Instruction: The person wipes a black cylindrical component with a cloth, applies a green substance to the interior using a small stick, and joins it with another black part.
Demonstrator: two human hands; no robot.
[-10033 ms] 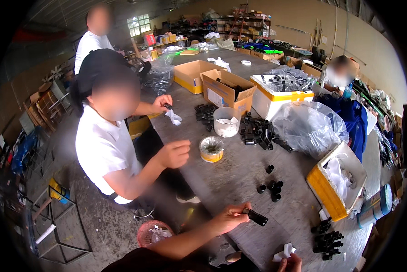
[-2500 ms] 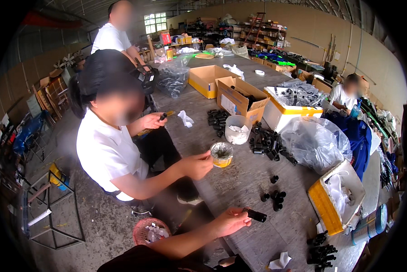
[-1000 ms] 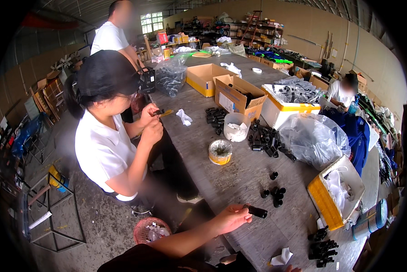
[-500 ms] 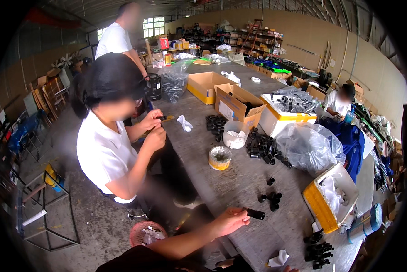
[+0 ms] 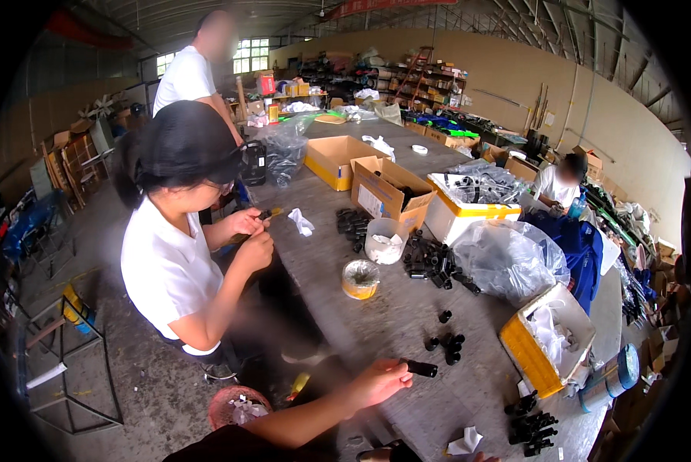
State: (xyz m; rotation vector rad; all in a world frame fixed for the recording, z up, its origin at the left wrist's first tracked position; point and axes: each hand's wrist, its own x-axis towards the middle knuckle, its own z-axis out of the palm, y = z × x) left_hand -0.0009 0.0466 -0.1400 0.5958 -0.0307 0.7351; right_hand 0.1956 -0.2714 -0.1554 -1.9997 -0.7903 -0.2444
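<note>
Cylinder (image 5: 422,369) in the left hand (image 5: 381,383), over the desk (image 5: 338,316); pieces (image 5: 454,348) just behind, box (image 5: 524,356) off right, basket (image 5: 219,408) on floor, left!

This was a workshop or small factory floor under exposed steel roof framing (image 5: 592,38). A long, worn table (image 5: 384,319) bore heaps of small black cylindrical parts (image 5: 432,262), open cardboard boxes (image 5: 378,192) and plastic bags (image 5: 509,262). Co-workers in white tops (image 5: 168,269) sat and stood about, crowded shelves (image 5: 444,86) lined the far end, and a bare metal frame (image 5: 112,377) stood on the stained concrete floor (image 5: 161,400).
</note>
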